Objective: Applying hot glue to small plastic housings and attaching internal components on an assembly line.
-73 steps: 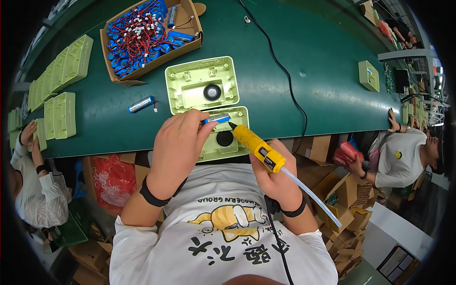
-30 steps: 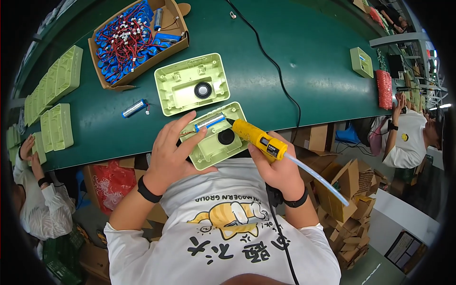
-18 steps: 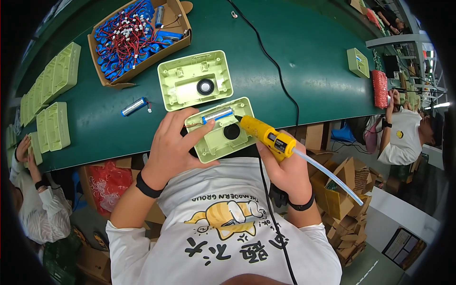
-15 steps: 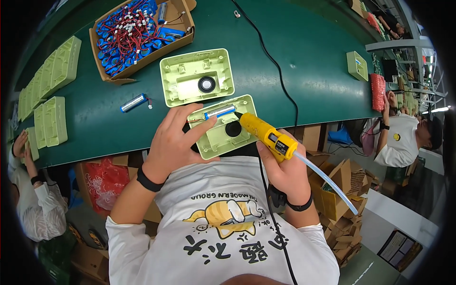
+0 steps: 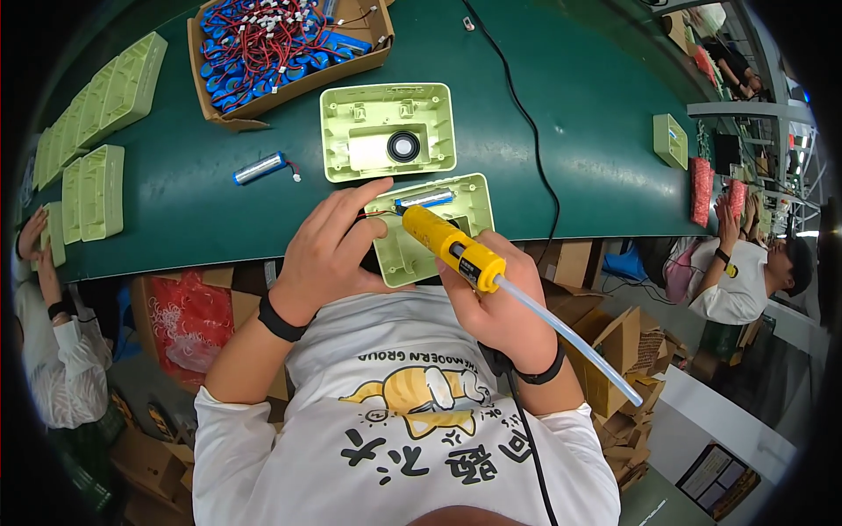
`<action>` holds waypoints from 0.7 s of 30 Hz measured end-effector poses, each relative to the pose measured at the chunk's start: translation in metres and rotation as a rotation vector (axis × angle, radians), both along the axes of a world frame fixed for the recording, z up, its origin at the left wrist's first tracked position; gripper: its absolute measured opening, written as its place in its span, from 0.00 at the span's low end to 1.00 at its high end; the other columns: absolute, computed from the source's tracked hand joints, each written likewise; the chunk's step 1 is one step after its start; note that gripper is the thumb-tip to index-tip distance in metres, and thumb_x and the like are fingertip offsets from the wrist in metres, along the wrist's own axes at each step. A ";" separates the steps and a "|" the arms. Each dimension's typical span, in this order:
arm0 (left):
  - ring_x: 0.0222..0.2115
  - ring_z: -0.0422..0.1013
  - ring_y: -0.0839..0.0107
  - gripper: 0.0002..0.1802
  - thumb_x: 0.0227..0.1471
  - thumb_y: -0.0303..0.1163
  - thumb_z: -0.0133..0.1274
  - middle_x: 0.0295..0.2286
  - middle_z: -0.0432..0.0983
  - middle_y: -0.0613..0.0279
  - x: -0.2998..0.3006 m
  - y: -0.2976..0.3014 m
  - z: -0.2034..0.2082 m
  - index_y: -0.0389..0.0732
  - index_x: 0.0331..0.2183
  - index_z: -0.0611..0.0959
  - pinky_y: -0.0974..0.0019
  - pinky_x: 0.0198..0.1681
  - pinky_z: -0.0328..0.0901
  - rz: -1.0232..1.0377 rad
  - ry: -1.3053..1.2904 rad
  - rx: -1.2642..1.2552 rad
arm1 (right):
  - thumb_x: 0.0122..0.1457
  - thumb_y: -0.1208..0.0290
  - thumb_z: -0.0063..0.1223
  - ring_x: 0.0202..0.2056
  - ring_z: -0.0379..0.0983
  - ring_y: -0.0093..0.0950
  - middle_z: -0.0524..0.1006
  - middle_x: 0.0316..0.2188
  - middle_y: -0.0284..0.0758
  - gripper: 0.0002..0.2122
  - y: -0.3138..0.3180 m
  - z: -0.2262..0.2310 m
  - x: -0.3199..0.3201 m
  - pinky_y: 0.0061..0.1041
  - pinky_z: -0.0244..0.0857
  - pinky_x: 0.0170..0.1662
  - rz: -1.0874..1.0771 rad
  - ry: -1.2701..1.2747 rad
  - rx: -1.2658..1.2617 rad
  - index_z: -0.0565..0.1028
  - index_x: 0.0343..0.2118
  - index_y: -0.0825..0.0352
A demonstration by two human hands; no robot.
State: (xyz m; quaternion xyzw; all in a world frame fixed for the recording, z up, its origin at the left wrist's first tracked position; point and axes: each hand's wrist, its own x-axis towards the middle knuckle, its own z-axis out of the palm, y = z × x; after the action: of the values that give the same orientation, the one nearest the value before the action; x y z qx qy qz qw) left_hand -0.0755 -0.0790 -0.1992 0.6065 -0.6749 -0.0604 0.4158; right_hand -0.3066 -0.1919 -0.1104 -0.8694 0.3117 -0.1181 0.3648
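Green table top fills the view. Nearest, the right hand grips a yellow glue gun, tip on a silver battery inside the green shell. The left hand presses that shell flat. Hold steady, squeeze gently. Farther off sit another shell and a box of blue batteries.

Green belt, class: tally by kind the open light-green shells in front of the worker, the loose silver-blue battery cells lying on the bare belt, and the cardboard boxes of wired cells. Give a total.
Open light-green shells: 2
Loose battery cell: 1
Cardboard box of wired cells: 1
Total: 4
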 end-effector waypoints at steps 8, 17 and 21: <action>0.49 0.81 0.48 0.38 0.37 0.53 0.84 0.62 0.79 0.48 0.002 0.000 -0.002 0.39 0.38 0.79 0.53 0.51 0.78 -0.011 0.008 -0.002 | 0.62 0.77 0.69 0.24 0.76 0.43 0.78 0.27 0.42 0.05 0.002 0.005 0.001 0.38 0.68 0.29 -0.035 0.016 -0.031 0.85 0.37 0.72; 0.49 0.81 0.48 0.37 0.38 0.53 0.83 0.62 0.79 0.48 -0.002 0.001 -0.005 0.40 0.38 0.79 0.53 0.51 0.78 -0.011 -0.001 -0.001 | 0.62 0.76 0.71 0.24 0.76 0.41 0.78 0.26 0.41 0.05 0.003 0.004 -0.003 0.36 0.68 0.29 -0.032 0.003 -0.005 0.84 0.36 0.72; 0.49 0.81 0.48 0.37 0.37 0.52 0.83 0.62 0.79 0.48 -0.001 0.005 -0.006 0.40 0.37 0.79 0.53 0.50 0.78 -0.007 0.003 0.007 | 0.62 0.76 0.71 0.24 0.76 0.41 0.78 0.26 0.41 0.06 0.004 0.005 -0.004 0.35 0.68 0.29 -0.037 0.028 -0.016 0.84 0.36 0.72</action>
State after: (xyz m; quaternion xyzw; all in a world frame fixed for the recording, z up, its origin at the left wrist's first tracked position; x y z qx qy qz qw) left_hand -0.0769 -0.0736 -0.2054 0.6054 -0.6764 -0.0651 0.4144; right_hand -0.3104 -0.1877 -0.1055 -0.8679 0.3317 -0.1149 0.3514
